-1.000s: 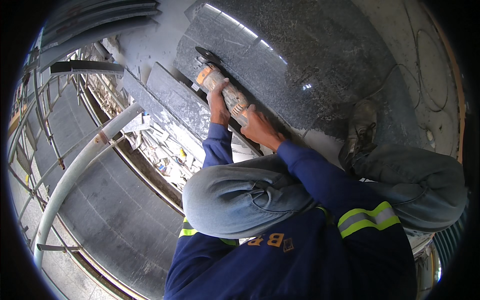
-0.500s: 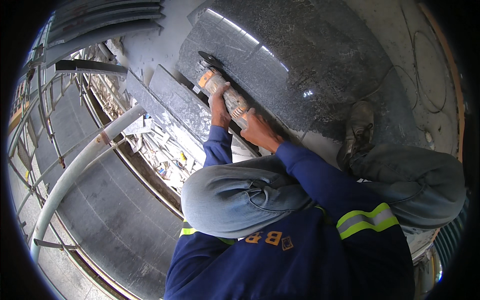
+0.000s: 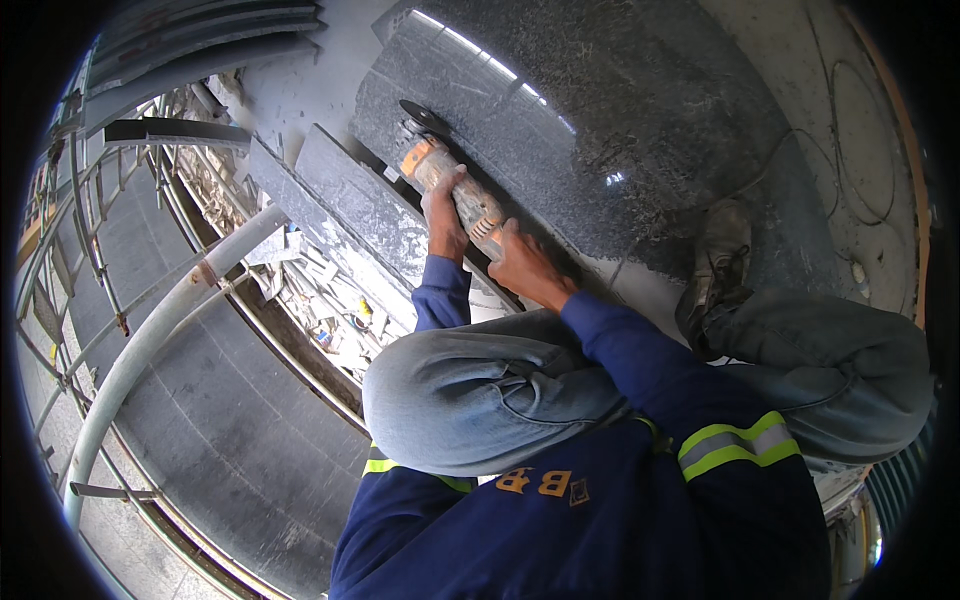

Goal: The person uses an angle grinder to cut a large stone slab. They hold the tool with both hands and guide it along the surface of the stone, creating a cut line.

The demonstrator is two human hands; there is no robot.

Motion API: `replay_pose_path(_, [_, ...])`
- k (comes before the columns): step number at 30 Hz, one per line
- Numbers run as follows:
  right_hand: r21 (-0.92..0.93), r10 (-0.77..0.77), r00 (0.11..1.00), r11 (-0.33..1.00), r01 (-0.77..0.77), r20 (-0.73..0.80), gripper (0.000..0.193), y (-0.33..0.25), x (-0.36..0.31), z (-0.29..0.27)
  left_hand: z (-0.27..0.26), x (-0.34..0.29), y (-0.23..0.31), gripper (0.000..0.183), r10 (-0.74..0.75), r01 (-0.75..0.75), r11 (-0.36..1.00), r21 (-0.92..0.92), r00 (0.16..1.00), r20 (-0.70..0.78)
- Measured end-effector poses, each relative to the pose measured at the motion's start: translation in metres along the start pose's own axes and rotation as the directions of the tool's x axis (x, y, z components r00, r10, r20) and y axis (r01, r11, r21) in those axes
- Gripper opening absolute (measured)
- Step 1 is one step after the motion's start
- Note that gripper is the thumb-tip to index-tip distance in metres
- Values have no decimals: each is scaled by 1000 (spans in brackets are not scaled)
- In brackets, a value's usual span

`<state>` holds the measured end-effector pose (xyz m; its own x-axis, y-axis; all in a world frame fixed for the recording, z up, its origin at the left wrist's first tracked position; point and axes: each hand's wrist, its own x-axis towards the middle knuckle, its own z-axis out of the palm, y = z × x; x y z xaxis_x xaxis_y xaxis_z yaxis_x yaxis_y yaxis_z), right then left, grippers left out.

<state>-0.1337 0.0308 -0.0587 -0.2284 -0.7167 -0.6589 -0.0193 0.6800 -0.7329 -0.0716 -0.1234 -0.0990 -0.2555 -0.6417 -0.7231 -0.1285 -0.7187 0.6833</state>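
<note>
Both of my hands grip a dusty orange and grey angle grinder [image 3: 472,205]. My left hand [image 3: 442,215] is wrapped round the middle of its body. Farther back, my right hand [image 3: 530,268] is closed round the rear handle. The dark cutting disc [image 3: 424,117] stands at the grinder's far end, over the edge zone of a large dark stone slab [image 3: 560,160]. Whether the disc touches the stone, I cannot tell. Left of the grinder lies a narrower grey slab [image 3: 360,200] with whitish dust on it, with a dark gap between the two.
Scaffold pipes [image 3: 140,350] rise along the left, beside a drop with debris [image 3: 335,300] below. Metal channels [image 3: 200,60] are stacked at the far left. A thin cable [image 3: 835,160] loops at the right. My shoe [image 3: 722,250] rests at the slab's near right.
The grinder and both hands have shifted very slightly right and nearer. My grip on it is the same.
</note>
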Motion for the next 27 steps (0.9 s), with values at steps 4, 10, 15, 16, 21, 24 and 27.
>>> replay_pose_path(4, [1, -21, 1000, 1000, 21, 6, 58, -6, 18, 2, -6, 18, 8, 35, 3, -3, 1000, 16, 1000, -25])
replay_pose_path(10, [-2, -52, 998, 999, 52, 39, 63, -12, 39, 3, -7, 33, 25, 33, -45, 45, 998, -36, 999, -4])
replay_pose_path(15, [-8, -64, 997, 998, 64, -30, 57, 1, 24, 7, -2, 16, 11, 34, -13, 13, 999, -32, 1000, 12])
replay_pose_path(16, [-18, -63, 997, 998, 62, -44, 60, -1, 16, 8, -4, 11, 7, 34, 1, 0, 1000, -32, 1000, 10])
replay_pose_path(21, [52, -12, 999, 999, 9, 43, 66, -8, -9, -8, 0, -7, 0, 35, -14, 13, 1000, -26, 1000, -17])
replay_pose_path(24, [48, 26, 997, 998, -29, 67, 65, -6, -12, -12, 6, -13, 1, 36, -17, 17, 1000, -18, 1000, -15])
replay_pose_path(27, [46, 21, 997, 999, -24, 70, 65, -4, -11, -7, -2, -9, -3, 36, -4, 4, 1000, -22, 1000, -4])
